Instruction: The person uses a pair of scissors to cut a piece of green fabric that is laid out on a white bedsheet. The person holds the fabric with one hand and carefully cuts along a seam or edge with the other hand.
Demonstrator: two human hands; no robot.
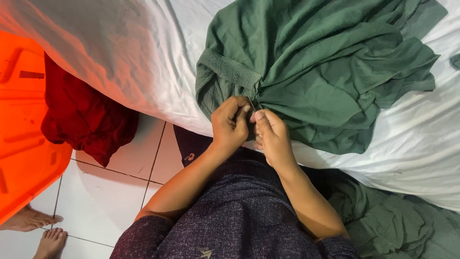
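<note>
I am seeing the left hand (229, 125) pinching a fold of the green cloth (326, 72) near the white bed's (143, 62) front edge, while the right hand (272, 135) is pinching a thin needle (252, 104) (hands touching each other).

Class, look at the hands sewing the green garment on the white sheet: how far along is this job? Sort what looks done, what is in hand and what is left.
Done: the green garment lies spread on the white sheet, its gathered seam already bunched at the fingers. In hand: the left hand pinches the fabric while the right hand holds a thin needle at the seam. Left: how much stitching remains cannot be told; the red cloth hangs over the orange tub, untouched.
</note>
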